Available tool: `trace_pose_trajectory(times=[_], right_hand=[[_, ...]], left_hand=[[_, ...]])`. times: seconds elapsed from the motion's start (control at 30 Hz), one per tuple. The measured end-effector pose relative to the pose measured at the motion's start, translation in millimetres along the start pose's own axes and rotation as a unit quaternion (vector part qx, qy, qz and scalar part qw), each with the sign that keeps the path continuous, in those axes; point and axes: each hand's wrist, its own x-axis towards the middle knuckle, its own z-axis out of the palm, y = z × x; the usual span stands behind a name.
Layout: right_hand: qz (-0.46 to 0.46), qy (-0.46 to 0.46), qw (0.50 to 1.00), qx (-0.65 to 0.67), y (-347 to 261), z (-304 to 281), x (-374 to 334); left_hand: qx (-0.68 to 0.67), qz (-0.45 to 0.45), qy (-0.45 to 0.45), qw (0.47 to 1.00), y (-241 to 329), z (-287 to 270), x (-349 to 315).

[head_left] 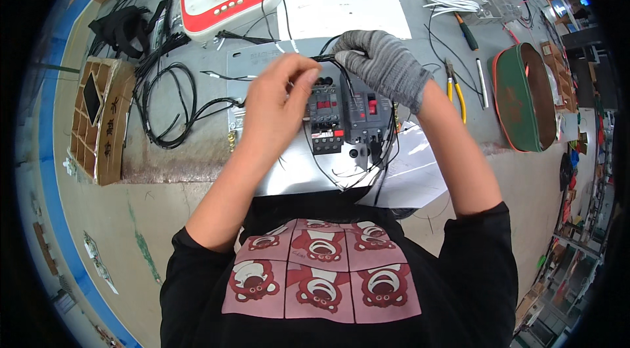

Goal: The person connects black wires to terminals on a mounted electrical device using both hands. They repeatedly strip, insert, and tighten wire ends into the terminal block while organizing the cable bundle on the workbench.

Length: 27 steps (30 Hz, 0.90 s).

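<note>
Black wires (326, 58), centre of frame: long axis roughly level, strands bending down toward the breaker (365, 119). Contactor (326, 118), just left of it: long axis up and down the frame. Right hand (380, 64), gloved, from lower right: fingers curled, grip closed on the wires. Left hand (279, 98), bare, from lower left: thumb and forefinger nearly together; whether its grip has a wire, cannot tell.
</note>
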Motion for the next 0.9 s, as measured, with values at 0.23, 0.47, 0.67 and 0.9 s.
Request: trace_pose_trajectory(times=[0.23, 0.47, 0.67, 0.9], right_hand=[[-0.026, -0.061, 0.995, -0.077, 18.9, -18.5, 34.8], [0.026, -0.176, 0.962, -0.207, 29.5, -21.0, 50.6], [-0.005, -0.141, 0.958, -0.25, 30.3, -19.6, 55.9], [-0.02, -0.226, 0.956, -0.187, 50.7, -27.0, 104.0]], left_hand=[[0.184, 0.199, -0.058, 0.961, -30.2, 6.2, 58.8], [0.209, 0.178, -0.183, 0.944, -49.7, 23.7, 75.7], [0.264, 0.158, -0.158, 0.938, -50.4, 23.7, 81.9], [0.244, 0.172, -0.143, 0.944, -77.3, 33.6, 91.7]])
